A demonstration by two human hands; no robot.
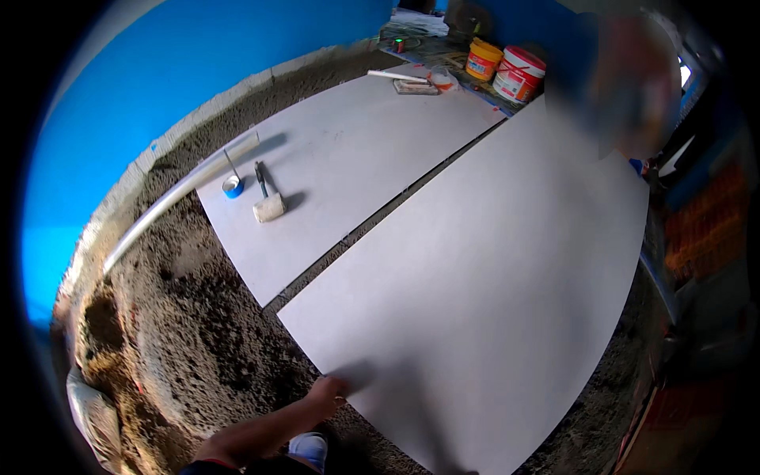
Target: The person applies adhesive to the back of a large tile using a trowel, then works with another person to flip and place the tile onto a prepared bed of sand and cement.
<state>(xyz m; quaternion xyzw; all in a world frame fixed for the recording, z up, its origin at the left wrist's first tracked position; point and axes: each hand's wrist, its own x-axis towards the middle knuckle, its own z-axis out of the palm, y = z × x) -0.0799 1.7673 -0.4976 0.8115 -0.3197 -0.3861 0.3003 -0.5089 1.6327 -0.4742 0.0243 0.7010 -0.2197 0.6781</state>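
Observation:
My left hand (326, 398) is closed on the near-left edge of a large white floor tile (475, 261). Its fingertips are partly hidden at the edge. My right hand does not show. Across a narrow dark gap lies a second large white tile (356, 150). On that one rest a mallet (269, 207) with a pale head and a small round blue-rimmed item (232, 186), whose kind I cannot make out. At the far right side of the near tile is another person (633, 87), blurred, with a hand (647, 168) by the tile's edge.
Rough grey mortar (198, 301) covers the floor at left. A long pale bar (166, 207) runs along the blue wall (198, 63). A notched trowel (416, 88), a yellow bucket (482, 60) and a white-and-red bucket (518, 75) stand far back. My shoe (309, 449) is below my hand.

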